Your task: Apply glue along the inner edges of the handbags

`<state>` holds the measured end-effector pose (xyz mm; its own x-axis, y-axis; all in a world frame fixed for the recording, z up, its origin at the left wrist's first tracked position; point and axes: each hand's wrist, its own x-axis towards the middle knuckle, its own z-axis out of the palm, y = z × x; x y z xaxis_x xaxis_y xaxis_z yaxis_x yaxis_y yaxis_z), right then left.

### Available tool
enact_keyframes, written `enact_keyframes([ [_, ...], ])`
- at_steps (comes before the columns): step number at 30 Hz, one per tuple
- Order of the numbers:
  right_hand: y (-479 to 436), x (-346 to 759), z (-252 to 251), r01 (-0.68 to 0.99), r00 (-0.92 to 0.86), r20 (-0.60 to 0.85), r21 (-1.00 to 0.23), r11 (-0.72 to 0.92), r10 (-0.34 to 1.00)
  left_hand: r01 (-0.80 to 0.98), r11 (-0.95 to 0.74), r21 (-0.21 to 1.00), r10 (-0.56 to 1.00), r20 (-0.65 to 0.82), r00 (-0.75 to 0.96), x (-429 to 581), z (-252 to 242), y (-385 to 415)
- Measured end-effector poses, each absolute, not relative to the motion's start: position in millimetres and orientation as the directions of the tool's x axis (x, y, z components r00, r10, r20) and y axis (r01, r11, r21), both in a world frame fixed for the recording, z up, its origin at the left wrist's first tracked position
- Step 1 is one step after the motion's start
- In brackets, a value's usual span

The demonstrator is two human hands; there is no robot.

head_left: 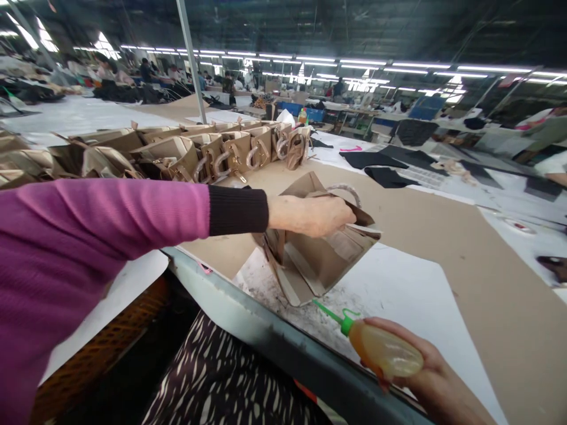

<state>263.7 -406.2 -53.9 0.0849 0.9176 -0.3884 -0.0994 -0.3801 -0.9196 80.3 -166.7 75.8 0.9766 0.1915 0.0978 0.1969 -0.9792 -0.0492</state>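
Note:
A tan handbag [328,262] lies tilted on the worktable in front of me, one wrapped handle arching up behind it. My left hand [321,216] is closed on its upper edge, thumb and fingertips partly hidden by the bag's panel. Low on the right, my right hand [427,369] wraps around a squeeze bottle [385,348] of amber liquid. The bottle's green nozzle [326,309] points up and left, its tip close to the bag's lower corner; whether they touch I cannot tell.
Rows of similar tan handbags [177,150] stand at the back left. White paper [411,283], stained near the bag, covers part of the brown tabletop [411,221]. Black pieces [381,165] lie farther back. The table's metal edge [248,319] runs before my lap; an orange basket [106,348] sits below.

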Motion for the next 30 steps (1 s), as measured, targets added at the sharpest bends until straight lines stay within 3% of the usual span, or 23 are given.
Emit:
enact_keyframes([
  [3,-401,264,-54,-0.127,0.082,-0.373,-0.924,-0.361,0.924,0.096,-0.989,-0.114,0.081,0.133,0.988,63,75,-173],
  [5,-396,264,-52,-0.123,0.098,-0.362,-0.929,-0.35,0.927,0.123,-0.983,-0.134,0.102,0.151,0.983,55,67,-175],
  [14,-383,268,-62,-0.054,0.194,-0.359,-0.933,-0.356,0.913,0.264,-0.96,0.088,0.272,0.095,0.958,35,32,-196],
  [22,-373,276,-80,-0.043,0.164,-0.366,-0.93,-0.364,0.916,0.231,-0.97,0.079,0.242,0.17,0.955,20,9,-191],
  [30,-373,273,-85,-0.052,0.11,-0.383,-0.924,-0.38,0.917,0.254,-0.966,0.052,0.259,0.156,0.953,18,10,-193],
])
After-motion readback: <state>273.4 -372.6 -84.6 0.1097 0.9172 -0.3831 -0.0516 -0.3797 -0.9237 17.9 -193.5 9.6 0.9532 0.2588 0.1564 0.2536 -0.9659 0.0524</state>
